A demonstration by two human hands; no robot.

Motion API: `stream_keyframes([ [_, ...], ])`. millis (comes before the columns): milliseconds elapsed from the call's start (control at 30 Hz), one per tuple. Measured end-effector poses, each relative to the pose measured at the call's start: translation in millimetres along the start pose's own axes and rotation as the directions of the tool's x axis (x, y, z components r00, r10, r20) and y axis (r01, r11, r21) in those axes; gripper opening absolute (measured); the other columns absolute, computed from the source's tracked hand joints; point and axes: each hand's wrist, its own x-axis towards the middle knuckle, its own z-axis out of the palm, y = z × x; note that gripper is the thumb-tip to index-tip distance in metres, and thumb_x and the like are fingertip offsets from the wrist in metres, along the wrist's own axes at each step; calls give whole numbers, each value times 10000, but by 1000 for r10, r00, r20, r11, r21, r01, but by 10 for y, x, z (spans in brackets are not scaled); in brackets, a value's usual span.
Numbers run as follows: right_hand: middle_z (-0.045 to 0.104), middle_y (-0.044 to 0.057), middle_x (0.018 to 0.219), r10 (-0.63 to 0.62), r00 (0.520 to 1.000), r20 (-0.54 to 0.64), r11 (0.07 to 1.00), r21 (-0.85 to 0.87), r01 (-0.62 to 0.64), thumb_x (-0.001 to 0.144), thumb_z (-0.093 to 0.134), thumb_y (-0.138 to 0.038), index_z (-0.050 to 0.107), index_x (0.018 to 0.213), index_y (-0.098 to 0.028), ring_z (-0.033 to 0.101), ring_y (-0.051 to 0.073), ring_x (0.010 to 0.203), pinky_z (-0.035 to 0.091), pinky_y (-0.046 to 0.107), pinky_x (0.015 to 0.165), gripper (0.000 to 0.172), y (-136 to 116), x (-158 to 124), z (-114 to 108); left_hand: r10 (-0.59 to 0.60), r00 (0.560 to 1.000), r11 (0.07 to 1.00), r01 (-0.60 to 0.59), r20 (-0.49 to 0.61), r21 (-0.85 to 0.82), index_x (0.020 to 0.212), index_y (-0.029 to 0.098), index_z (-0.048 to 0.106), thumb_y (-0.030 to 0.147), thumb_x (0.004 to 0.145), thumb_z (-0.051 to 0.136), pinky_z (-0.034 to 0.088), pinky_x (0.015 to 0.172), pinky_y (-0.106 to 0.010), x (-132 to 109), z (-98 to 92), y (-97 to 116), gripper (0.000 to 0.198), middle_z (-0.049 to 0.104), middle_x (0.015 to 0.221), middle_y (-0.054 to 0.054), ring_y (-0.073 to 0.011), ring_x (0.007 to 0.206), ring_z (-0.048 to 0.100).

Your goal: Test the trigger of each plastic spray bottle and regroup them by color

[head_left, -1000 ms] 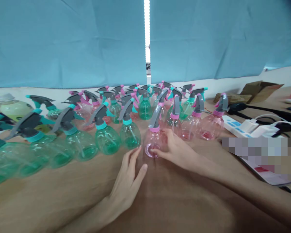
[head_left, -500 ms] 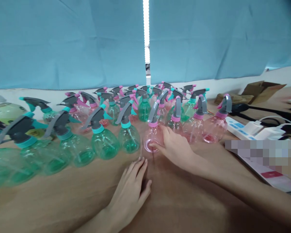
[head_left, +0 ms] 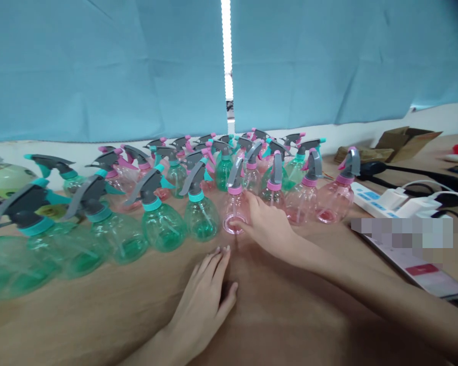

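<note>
My right hand grips a pink spray bottle low on its round body, thumb across the front and fingers behind its right side. The bottle stands upright on the table, its grey trigger head on a pink collar. My left hand lies flat on the tabletop in front, fingers stretched out, touching no bottle. Just left of the gripped bottle is a green spray bottle with a turquoise collar. To its right stands another pink spray bottle, partly behind others in the front row.
Several more green and pink bottles crowd behind and to the left. At right lie a white power strip with plugged-in chargers, a flat device, black headphones and an opened cardboard box. A blue curtain hangs behind.
The pink bottle and my right hand have shifted very slightly left in view, along with most of the scene. My left hand stays in place and both hands keep their poses.
</note>
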Motion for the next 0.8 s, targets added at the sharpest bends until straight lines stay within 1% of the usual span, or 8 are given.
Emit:
stream_keyframes([
  [100,608,171,1224,-6,998,-59,999,46,9,853,591,-473,359,1388,-144,672,339,892,522,432,660,669,81,-126,-101,4,1000,1000,-4,-19,16,1412,116,331,288,921,427,440,1025,-507,-16,10,-4,529,493,1411,-153,-283,1274,485],
  [167,652,109,1147,-5,995,-97,996,89,13,874,563,-445,465,1306,-188,670,312,887,512,416,669,512,196,-223,-181,12,1000,1000,-11,-17,27,1408,119,338,287,922,430,439,1029,-497,-19,5,-5,522,492,1413,-149,-277,1280,479],
  [267,691,41,960,-39,988,-146,977,200,68,876,557,-396,599,1085,-226,670,238,810,495,351,661,272,424,-327,-260,23,1000,999,-23,2,38,1398,112,358,293,927,419,438,1026,-510,-7,-8,-11,508,497,1406,-153,-282,1283,476],
  [367,670,50,878,-18,976,-217,955,286,82,883,530,-343,611,917,-199,654,202,763,483,315,642,169,639,-357,-262,24,1000,999,-24,4,37,1392,123,378,304,933,407,445,1017,-514,10,-12,-25,494,502,1400,-154,-284,1279,481],
  [433,671,85,921,37,967,-254,953,299,42,859,555,-353,595,967,-172,657,225,785,491,344,670,215,747,-340,-229,32,999,999,-32,-5,32,1385,126,393,307,932,408,447,1016,-507,16,-12,-35,488,507,1394,-156,-284,1276,484],
  [567,665,152,1042,93,960,-263,949,315,-6,825,594,-424,531,1169,-117,666,279,828,504,422,723,465,850,-242,-125,30,999,999,-29,-21,29,1366,143,428,320,928,420,450,1016,-499,16,-13,-51,473,522,1383,-147,-284,1268,495],
  [700,591,172,1252,112,959,-259,941,338,-18,796,624,-499,443,1301,-139,605,319,1066,482,443,849,646,821,-112,-14,26,999,999,-25,-34,33,1356,161,443,331,927,422,459,1006,-507,23,-18,-59,463,536,1374,-131,-285,1253,511],
  [800,608,179,1222,147,960,-240,935,351,-55,795,625,-493,372,1361,-140,596,339,1086,478,457,852,714,754,-32,47,31,999,999,-30,-39,40,1354,170,444,335,927,418,474,989,-507,34,-21,-62,458,548,1363,-124,-285,1238,525],
])
